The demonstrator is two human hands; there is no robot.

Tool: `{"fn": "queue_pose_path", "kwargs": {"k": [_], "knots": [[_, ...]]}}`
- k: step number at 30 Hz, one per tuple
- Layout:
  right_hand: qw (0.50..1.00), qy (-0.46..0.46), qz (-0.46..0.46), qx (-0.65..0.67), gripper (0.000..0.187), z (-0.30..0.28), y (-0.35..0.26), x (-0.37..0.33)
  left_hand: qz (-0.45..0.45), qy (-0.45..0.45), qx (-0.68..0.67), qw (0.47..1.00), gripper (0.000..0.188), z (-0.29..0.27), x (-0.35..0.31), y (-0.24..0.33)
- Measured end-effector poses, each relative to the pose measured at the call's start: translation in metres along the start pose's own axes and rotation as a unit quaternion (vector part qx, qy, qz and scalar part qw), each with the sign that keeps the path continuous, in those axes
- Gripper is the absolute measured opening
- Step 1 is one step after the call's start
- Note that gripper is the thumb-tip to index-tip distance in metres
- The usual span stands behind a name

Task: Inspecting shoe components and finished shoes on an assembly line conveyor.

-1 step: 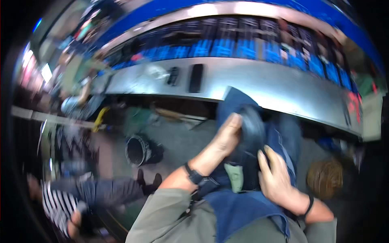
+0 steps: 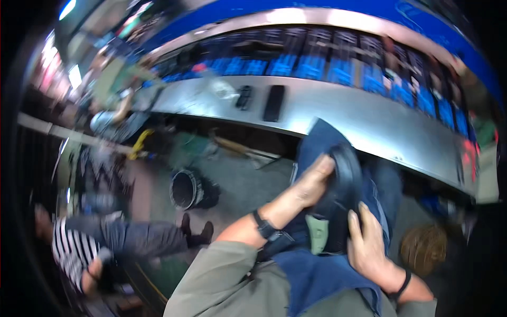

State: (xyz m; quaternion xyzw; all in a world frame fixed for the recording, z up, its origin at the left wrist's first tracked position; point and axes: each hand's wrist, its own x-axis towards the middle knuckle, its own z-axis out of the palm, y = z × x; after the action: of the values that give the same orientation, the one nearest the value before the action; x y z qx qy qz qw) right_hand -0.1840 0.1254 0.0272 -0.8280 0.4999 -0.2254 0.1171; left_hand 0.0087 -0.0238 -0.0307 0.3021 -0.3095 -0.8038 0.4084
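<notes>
A black shoe (image 2: 346, 177), blurred by motion, rests over my lap on dark blue cloth (image 2: 315, 138). My left hand (image 2: 315, 182) is closed round its far left side, with the thumb on top and the other fingers hidden underneath. A pale green patch (image 2: 318, 234) shows at the shoe's near end. My right hand (image 2: 367, 240) grips the shoe's near right side with its fingers bent against it; the fingertips are partly smeared. No tool can be made out in either hand.
A long metal bench (image 2: 327, 108) runs in front, with a dark phone-like slab (image 2: 274, 103) and a small black object (image 2: 244, 98). Behind it stand blue-and-black racks (image 2: 311, 66). A black bucket (image 2: 185, 189) is on the floor; a seated person (image 2: 79, 243) is at left.
The whole scene sits slightly further right in the picture and the bench slopes more. Both hands keep their hold on the shoe.
</notes>
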Motion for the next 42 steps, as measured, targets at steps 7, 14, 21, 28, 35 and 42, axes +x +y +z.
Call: {"fn": "queue_pose_path", "kwargs": {"k": [7,14,21,28,35,42], "knots": [[0.967,0.084,-0.238,-0.024,0.072,0.008,0.035,0.039,-0.052,0.124,0.046,0.99,0.054,0.021,0.047,0.004],[0.923,0.056,0.174,0.339,0.065,-0.05,0.043,0.114,0.171,0.051,0.478,0.86,0.049,-0.003,-0.017,0.043],[0.753,0.042,0.35,0.556,0.056,0.017,0.12,0.113,-0.063,-0.003,0.151,0.987,0.047,0.026,0.078,0.032],[0.822,-0.077,0.145,0.545,0.023,-0.012,0.104,0.095,-0.072,-0.158,0.322,0.931,0.021,0.031,0.029,0.057],[0.932,-0.188,-0.187,0.246,0.01,-0.02,0.06,0.024,0.214,-0.479,0.555,0.646,0.012,0.044,-0.05,0.026],[0.907,-0.089,-0.055,0.408,0.021,-0.027,0.119,0.076,0.18,-0.346,0.445,0.806,0.026,0.024,0.023,0.044]]}}
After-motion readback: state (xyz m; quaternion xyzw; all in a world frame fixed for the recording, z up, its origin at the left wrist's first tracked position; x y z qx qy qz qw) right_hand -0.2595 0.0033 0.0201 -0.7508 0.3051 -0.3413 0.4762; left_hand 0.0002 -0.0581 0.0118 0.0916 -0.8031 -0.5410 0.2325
